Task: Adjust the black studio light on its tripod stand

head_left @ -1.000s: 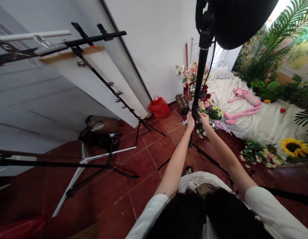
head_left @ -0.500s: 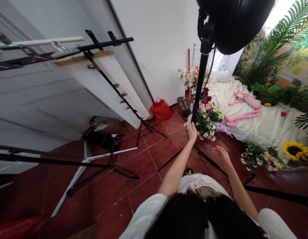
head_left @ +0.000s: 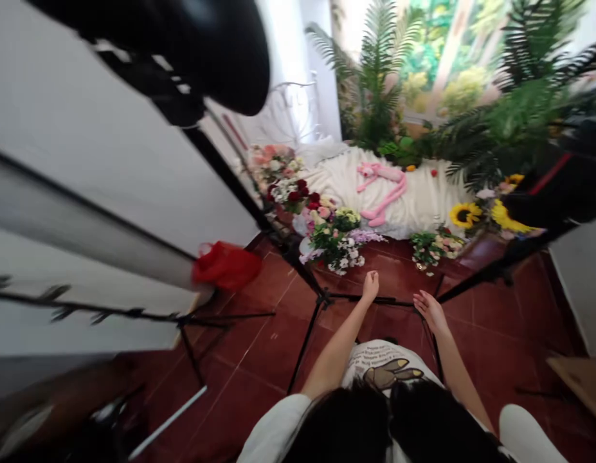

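Observation:
My left hand (head_left: 371,285) is raised in front of me with its fingers curled in, and nothing shows in it. It is apart from the black light stand (head_left: 234,183), which leans across the left of the view under a large black lamp head (head_left: 220,54). To its right, my right hand (head_left: 430,313) has its fingers stretched out and holds nothing. A second black stand (head_left: 490,265) slants up to the right, beyond that hand. Bunches of artificial flowers (head_left: 334,241) lie just past my left hand.
A pink plush toy (head_left: 398,186) lies on a white draped cloth (head_left: 425,209), with sunflowers (head_left: 465,215) and palm leaves (head_left: 375,71) around it. On the left are a red plastic bag (head_left: 227,265) and a tripod with clips (head_left: 182,318). Stand legs cross the tiled floor (head_left: 249,379).
My view has swung to the right, bringing the second stand into sight. My left hand has come off the light stand's pole. My right hand stays open.

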`<state>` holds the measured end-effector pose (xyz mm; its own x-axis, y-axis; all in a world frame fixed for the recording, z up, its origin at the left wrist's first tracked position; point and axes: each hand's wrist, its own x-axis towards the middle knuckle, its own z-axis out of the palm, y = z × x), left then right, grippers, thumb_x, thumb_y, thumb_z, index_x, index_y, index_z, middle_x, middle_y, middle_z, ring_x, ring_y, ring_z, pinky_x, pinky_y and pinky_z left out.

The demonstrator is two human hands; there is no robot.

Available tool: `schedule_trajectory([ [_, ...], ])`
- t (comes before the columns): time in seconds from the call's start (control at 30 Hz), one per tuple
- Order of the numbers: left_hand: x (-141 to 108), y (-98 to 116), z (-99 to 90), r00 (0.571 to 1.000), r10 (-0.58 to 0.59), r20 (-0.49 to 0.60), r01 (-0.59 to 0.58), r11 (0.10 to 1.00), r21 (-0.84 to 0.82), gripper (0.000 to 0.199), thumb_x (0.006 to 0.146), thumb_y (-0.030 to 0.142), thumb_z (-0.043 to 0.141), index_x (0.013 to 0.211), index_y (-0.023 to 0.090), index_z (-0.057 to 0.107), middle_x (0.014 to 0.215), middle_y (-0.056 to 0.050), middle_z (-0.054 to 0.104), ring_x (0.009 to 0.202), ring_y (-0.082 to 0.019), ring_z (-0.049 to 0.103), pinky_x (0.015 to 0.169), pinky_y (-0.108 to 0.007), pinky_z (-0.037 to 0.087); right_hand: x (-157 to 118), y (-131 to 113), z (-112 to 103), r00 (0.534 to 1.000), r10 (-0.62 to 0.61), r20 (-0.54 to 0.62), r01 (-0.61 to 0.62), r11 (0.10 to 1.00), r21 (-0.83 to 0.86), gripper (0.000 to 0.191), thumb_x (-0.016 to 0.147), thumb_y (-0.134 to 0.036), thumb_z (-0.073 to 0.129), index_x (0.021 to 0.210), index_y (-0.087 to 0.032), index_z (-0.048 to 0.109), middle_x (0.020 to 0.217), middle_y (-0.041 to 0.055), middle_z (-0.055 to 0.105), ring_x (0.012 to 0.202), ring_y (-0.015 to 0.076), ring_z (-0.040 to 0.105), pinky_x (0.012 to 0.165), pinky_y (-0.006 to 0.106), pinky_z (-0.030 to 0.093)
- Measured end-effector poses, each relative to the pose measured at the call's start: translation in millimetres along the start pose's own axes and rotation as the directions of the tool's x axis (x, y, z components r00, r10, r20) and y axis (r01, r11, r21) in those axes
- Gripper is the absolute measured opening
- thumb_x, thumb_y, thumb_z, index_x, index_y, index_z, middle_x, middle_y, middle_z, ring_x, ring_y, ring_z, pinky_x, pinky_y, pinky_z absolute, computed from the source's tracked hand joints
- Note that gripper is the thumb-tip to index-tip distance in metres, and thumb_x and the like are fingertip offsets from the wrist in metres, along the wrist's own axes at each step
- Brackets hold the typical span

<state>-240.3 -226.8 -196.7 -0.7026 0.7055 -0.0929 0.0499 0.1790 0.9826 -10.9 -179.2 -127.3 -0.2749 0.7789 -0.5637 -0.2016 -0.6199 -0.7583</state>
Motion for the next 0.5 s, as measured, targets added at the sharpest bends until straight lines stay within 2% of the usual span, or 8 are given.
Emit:
schedule_trajectory([
  [0.1,9.2,29.2,45.0,0.991,-0.027,0.134,0.031,0.999,-0.028,0.025,0.093,0.037,0.049,0.105,0.018,0.059,0.108,-0.015,0.066,0.099,-0.025,0.066,0.094,-0.043,0.049,-15.6,-11.4,-16.3,0.999,-0.014,-0.05,0.018,0.996,0.089,0.014,0.078,-0.023,0.072,0.091,-0.021,0.068,0.08,0.0027,0.077,0.071,0.0128,0.074,0.069,0.022,0.06],
  [0.2,9.3,63.3,90.6,0.955,0.086,0.284,-0.062,0.994,-0.092,0.031,0.096,0.039,0.045,0.112,0.016,0.057,0.114,-0.013,0.065,0.101,-0.021,0.065,0.097,-0.04,0.048,-28.8,-19.7,-37.1,0.995,-0.026,-0.094,0.042,0.983,0.176,0.012,0.079,-0.021,0.07,0.091,-0.021,0.068,0.08,0.0031,0.077,0.069,0.0121,0.073,0.067,0.021,0.06],
  [0.27,5.0,86.6,120.5,0.911,0.176,0.373,-0.135,0.982,-0.135,0.034,0.097,0.042,0.043,0.115,0.017,0.057,0.117,-0.011,0.065,0.103,-0.019,0.064,0.1,-0.038,0.048,-37.2,-23.6,-50.5,0.992,-0.031,-0.121,0.058,0.971,0.232,0.011,0.08,-0.02,0.068,0.091,-0.021,0.069,0.081,0.0029,0.077,0.068,0.0116,0.073,0.066,0.021,0.06],
  [0.37,-5.7,121.1,164.6,0.823,0.285,0.491,-0.213,0.957,-0.198,0.035,0.096,0.045,0.044,0.115,0.019,0.058,0.119,-0.011,0.065,0.108,-0.017,0.063,0.102,-0.036,0.047,-49.8,-28.8,-65.8,0.989,-0.014,-0.145,0.063,0.939,0.339,0.011,0.081,-0.017,0.066,0.09,-0.022,0.069,0.08,0.002,0.077,0.067,0.0108,0.072,0.064,0.02,0.059],
  [0.5,-22.3,165.2,220.3,0.657,0.43,0.619,-0.31,0.903,-0.297,0.036,0.095,0.045,0.05,0.12,0.02,0.055,0.123,-0.013,0.065,0.116,-0.02,0.062,0.105,-0.039,0.047,-61.9,-41.7,-75.8,0.994,-0.019,-0.104,0.068,0.869,0.49,0.008,0.081,-0.018,0.064,0.086,-0.023,0.069,0.079,0.0008,0.076,0.067,0.0114,0.072,0.066,0.022,0.06],
])
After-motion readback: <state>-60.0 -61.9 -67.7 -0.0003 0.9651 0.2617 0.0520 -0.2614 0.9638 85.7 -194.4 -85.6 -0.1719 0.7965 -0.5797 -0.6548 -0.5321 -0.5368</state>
